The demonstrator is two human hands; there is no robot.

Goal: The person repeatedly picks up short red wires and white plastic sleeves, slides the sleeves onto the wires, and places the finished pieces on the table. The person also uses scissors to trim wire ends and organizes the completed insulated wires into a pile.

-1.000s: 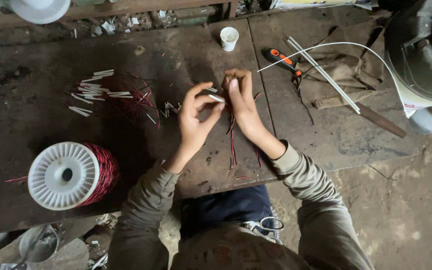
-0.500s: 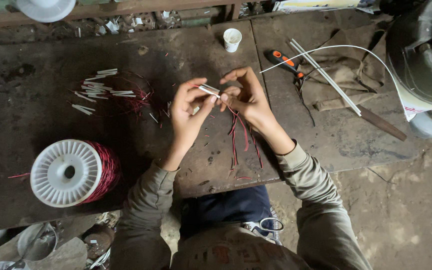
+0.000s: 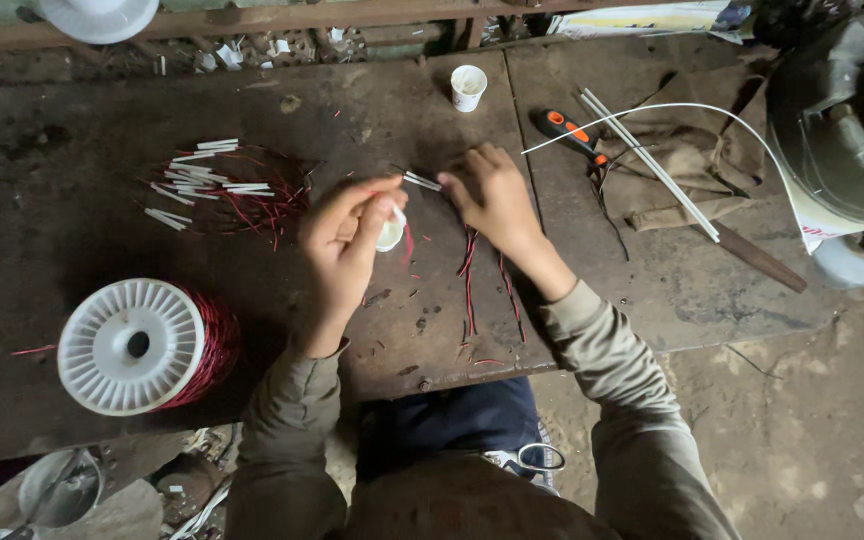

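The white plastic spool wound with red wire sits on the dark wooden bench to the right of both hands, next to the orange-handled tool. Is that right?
Not quite. The white plastic spool wound with red wire does sit on the dark wooden bench, but to the left of both hands, below the scattered short white sleeve pieces. The orange-handled tool lies far across on the right. The head view shows this.

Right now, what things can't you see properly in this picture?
- Head view: the left hand curls over a small white thing; its fingers hide its shape.
- The right hand covers where the red wires and thin white sleeves meet.
- The big grey machine is cut off by the right edge.
- Inside the small white cup: too small to tell.
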